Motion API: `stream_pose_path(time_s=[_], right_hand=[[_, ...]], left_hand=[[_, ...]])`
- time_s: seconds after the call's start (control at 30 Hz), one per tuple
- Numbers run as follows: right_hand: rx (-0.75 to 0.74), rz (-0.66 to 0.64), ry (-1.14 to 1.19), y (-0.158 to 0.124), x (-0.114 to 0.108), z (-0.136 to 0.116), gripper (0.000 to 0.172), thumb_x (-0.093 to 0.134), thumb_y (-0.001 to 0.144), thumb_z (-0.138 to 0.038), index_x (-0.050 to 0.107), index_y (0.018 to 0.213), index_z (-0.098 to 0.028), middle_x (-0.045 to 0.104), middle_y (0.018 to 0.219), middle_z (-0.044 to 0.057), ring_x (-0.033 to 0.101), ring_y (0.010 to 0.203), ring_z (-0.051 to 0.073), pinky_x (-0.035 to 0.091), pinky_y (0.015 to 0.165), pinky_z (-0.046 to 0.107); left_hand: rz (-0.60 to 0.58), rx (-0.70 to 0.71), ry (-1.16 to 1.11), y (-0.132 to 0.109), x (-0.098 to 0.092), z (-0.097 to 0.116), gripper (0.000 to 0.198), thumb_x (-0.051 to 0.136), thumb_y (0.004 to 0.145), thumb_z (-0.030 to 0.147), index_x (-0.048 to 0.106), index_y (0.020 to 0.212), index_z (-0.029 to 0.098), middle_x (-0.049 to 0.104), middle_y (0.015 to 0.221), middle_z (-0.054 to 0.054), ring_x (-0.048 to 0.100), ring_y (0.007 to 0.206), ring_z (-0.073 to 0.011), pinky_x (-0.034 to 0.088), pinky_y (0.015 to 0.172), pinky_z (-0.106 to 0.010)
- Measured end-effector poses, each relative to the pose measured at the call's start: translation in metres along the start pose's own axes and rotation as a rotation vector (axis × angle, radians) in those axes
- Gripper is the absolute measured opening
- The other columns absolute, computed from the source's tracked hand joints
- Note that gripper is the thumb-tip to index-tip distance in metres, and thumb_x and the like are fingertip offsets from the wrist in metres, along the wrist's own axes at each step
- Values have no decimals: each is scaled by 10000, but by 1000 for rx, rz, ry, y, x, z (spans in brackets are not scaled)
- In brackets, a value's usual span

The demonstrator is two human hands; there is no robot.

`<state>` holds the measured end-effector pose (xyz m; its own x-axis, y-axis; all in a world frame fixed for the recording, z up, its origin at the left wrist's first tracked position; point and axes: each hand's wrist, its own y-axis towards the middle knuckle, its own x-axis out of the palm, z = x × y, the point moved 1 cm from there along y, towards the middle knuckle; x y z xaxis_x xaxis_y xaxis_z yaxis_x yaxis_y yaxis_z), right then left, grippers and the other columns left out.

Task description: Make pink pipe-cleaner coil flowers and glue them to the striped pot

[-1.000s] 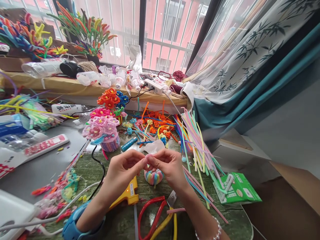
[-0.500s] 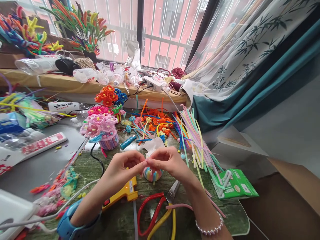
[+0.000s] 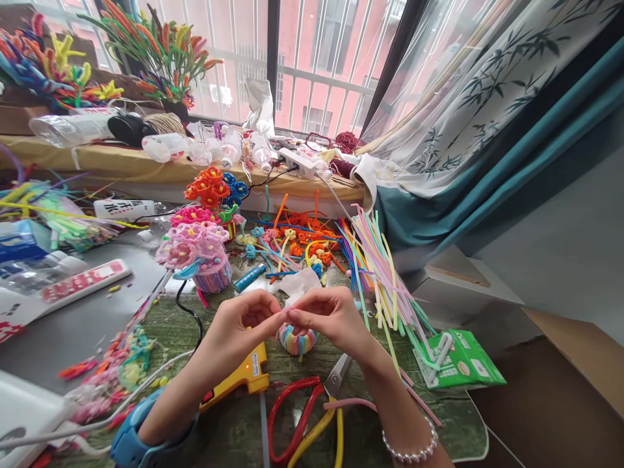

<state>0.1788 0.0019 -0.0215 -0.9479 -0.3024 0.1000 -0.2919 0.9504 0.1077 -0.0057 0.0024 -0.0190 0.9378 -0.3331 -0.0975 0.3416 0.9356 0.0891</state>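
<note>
A short fuzzy pink pipe cleaner (image 3: pixel 290 313) was pinched between the closed fingertips of the left hand (image 3: pixel 246 320) and the right hand (image 3: pixel 331 317), held just above a rounded pastel-striped pipe-cleaner cup (image 3: pixel 297 342) on a green mottled mat (image 3: pixel 229 432).

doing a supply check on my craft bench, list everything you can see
hot glue gun: one, yellow, below hands
scissors: one pair, red handles, beside glue gun
pipe-cleaner flower pot: one, pink, left of hands
striped pipe-cleaner pot: one, pastel, under hands
loose pipe cleaners: many, pastel, right of hands
power strip: one, white, on windowsill
left hand: one, blue wrist band, fingers touching right hand's
right hand: one, pearl bracelet on wrist
</note>
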Motion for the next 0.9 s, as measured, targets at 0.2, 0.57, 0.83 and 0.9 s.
stream_pose_path(time_s=[0.2,0.57,0.83,0.9], right_hand=[[-49,34,21,1,2,3,165,857,742,-321,803,789,-172,772,646,32,718,551,154,600,553,240],[-69,118,30,2,10,5,145,845,756,-320,811,799,-186,786,675,33,741,579,163,606,566,233],[-55,138,101,5,7,5,139,858,738,-317,814,752,-187,771,646,25,731,553,148,589,532,209],[-46,128,122,5,6,5,142,859,737,-317,812,739,-184,772,656,28,730,554,144,583,529,203]], left_hand=[[10,78,75,-1,0,4,176,696,856,347,719,841,173,702,703,8,638,657,-134,499,605,-212],[158,204,273,-2,-2,2,183,678,869,355,720,794,193,726,681,12,665,615,-144,511,567,-219],[579,357,959,-64,-14,8,226,565,937,450,685,950,260,706,732,43,623,565,-140,461,608,-268],[418,370,1160,-87,-13,-7,224,546,944,433,704,963,276,748,841,29,697,701,-170,463,627,-283]])
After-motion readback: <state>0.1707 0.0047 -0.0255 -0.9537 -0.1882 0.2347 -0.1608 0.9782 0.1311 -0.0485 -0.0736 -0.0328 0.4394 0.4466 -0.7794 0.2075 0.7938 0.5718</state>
